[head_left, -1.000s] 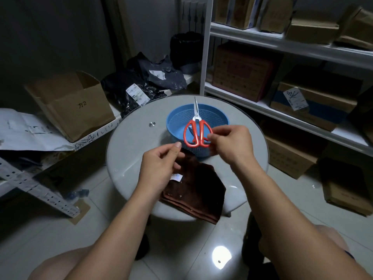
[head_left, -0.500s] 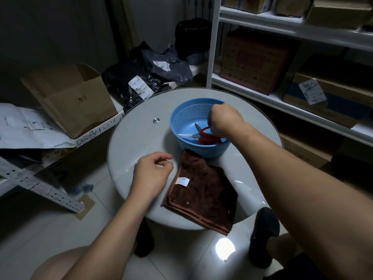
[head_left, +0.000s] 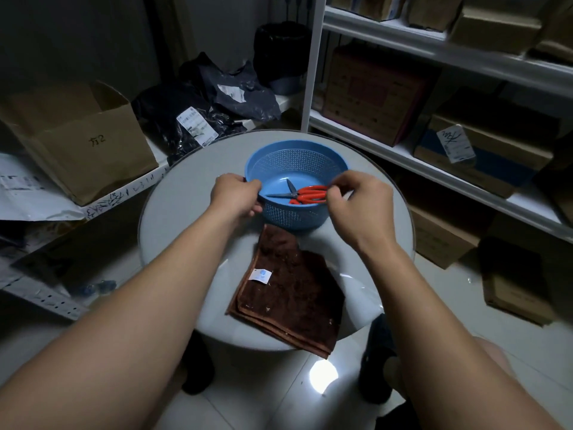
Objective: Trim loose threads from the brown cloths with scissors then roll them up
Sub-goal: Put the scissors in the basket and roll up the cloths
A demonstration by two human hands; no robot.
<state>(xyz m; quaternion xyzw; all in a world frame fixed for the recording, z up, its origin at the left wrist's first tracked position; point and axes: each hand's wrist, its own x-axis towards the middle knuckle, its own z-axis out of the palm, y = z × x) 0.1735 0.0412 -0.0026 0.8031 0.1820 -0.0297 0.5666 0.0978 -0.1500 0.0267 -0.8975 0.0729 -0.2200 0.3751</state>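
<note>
A stack of folded brown cloths (head_left: 291, 293) with a small white label lies on the near half of the round white table (head_left: 186, 212). Behind it stands a blue plastic basket (head_left: 294, 159). Red-handled scissors (head_left: 305, 193) lie inside the basket, blades pointing left. My left hand (head_left: 237, 193) grips the basket's left rim. My right hand (head_left: 359, 203) is at the basket's right rim, its fingers pinched on the rim beside the scissor handles.
An open cardboard box (head_left: 80, 141) and black plastic parcels (head_left: 201, 110) sit on a low shelf at the left. White shelving (head_left: 434, 169) with several cardboard boxes fills the right side. More boxes stand on the tiled floor at the right.
The scissors went from my right hand into the basket and lie there loose. My left hand moved from the table beside the cloths up to the basket's left rim.
</note>
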